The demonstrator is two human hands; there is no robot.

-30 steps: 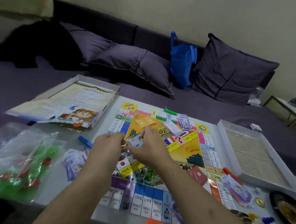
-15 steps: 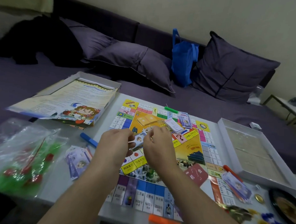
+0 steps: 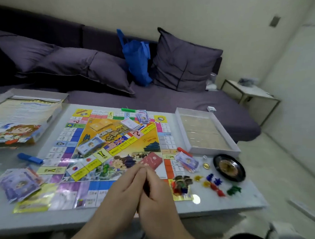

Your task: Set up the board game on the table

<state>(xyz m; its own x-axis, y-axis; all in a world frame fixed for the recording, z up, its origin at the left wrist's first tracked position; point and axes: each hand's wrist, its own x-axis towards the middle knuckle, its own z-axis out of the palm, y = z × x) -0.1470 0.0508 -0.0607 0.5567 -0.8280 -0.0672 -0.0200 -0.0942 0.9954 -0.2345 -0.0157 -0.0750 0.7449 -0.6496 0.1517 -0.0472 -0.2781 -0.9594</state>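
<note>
The game board is laid flat on the white table. The left hand and right hand are pressed together palm to palm over the board's near edge, fingers straight and pointing forward; nothing is seen to be held. A wrapped stack of play money is tilted on the board's centre left. A red card deck is seen just beyond the fingertips. Coloured tokens are scattered right of the board, near a black roulette wheel. The box tray is placed at the right.
</note>
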